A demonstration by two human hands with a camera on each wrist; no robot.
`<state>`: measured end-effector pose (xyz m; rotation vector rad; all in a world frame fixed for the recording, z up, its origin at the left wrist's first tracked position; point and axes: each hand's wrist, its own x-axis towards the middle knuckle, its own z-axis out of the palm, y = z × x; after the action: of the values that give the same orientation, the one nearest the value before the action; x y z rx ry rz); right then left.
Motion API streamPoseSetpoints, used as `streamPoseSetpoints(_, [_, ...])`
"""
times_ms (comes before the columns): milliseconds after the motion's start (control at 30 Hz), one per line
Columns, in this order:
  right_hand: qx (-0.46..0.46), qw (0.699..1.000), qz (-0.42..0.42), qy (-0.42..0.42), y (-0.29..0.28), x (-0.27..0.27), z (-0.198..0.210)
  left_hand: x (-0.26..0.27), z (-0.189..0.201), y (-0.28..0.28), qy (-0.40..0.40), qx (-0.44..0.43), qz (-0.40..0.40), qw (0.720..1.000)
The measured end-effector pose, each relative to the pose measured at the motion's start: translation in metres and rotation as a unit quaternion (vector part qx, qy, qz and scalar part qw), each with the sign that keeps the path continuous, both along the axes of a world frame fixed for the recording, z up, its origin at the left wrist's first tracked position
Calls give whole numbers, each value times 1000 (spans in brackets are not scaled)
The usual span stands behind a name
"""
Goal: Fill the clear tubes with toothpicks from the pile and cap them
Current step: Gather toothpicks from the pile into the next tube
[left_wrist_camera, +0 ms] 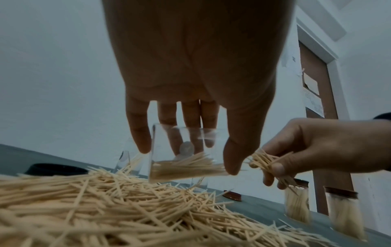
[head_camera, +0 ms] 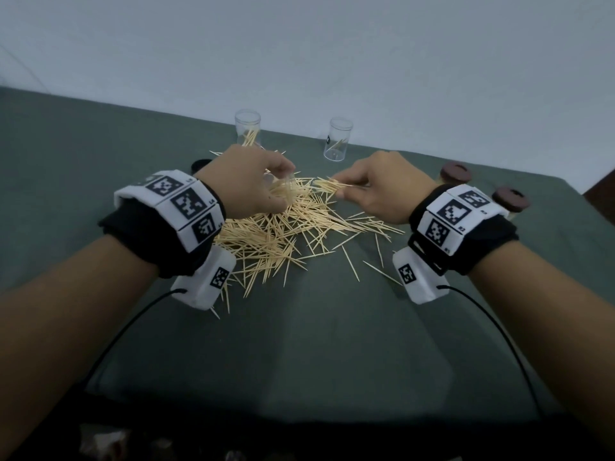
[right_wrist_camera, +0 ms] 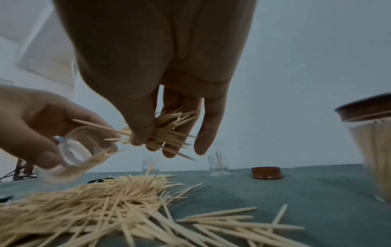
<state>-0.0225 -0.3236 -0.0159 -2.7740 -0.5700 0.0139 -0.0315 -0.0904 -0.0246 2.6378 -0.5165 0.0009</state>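
**Feeding a bundle into the tilted tube**

The left hand (left_wrist_camera: 196, 70) grips a clear tube (left_wrist_camera: 186, 157) tipped on its side above the pile (head_camera: 283, 227), its mouth turned toward the right hand (right_wrist_camera: 160, 66). A layer of toothpicks already lies along the tube's lower wall. The right hand pinches a bundle of toothpicks (right_wrist_camera: 167, 130) just at that mouth.

To do this well, the person should line the bundle up with the tube's axis, since several tips splay and would catch the rim. Sliding it in before loosening the pinch seems wise. Two open tubes and capped, filled ones stand farther back on the worktop (head_camera: 332, 344).
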Motion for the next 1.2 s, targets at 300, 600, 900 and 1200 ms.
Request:
streamPoseSetpoints(300, [-33,997,59,-49,16,-5,-8,-4,-3,-12,17,-78,-12,997])
streamPoseSetpoints(600, [89,992,24,-92,24,-10,-12,-5,-4,-12,45,-136,-1,990])
streamPoseSetpoints(900, [102,982,61,-147,21,-9,-21,-4,-1,-8,50,-165,-5,985])
streamPoseSetpoints(1200, [94,986,53,-128,29,-11,-13,-6,-5,-15,27,-130,-13,991])
